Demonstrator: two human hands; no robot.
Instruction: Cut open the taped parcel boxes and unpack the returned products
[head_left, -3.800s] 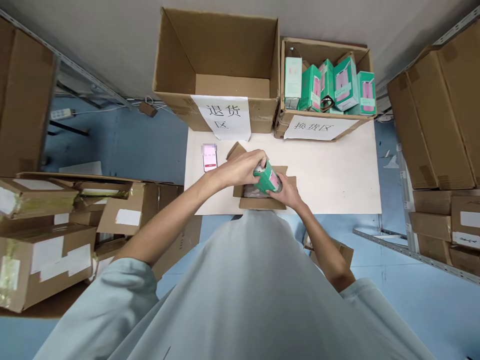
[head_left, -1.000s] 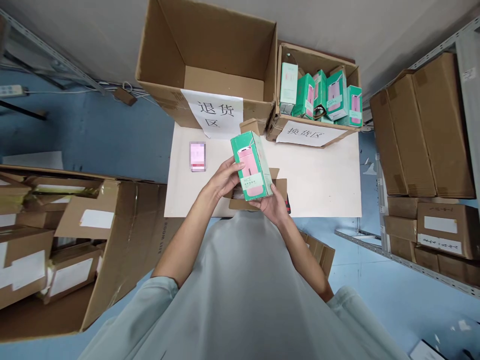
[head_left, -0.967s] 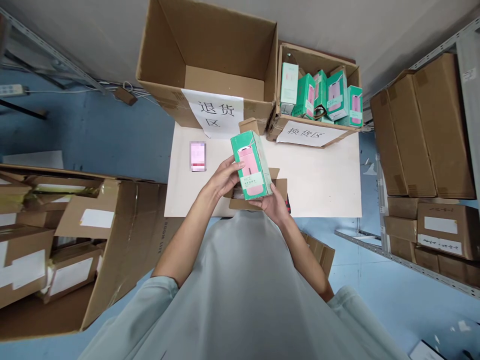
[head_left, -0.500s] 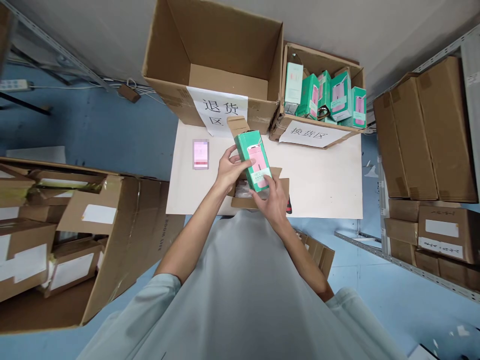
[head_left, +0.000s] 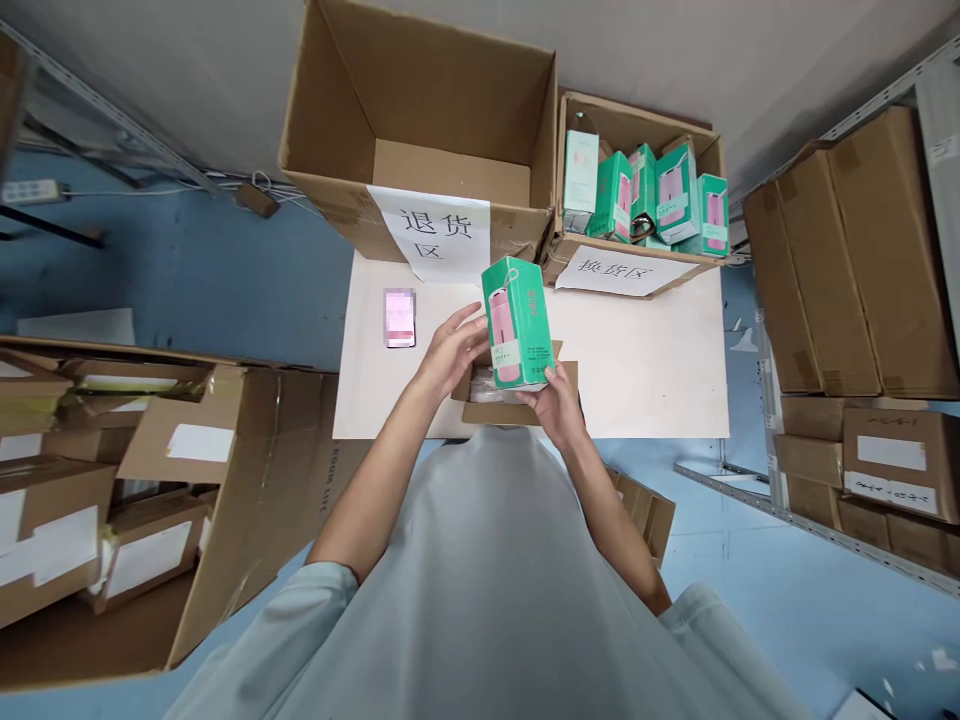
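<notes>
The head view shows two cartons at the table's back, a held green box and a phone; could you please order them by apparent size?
Largest to smallest:
1. Left carton
2. Right carton
3. Held green box
4. Phone

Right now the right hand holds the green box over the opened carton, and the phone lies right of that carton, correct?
No, the phone lies left of the opened carton, as the head view shows. The right hand does hold the green box over that carton.
</notes>
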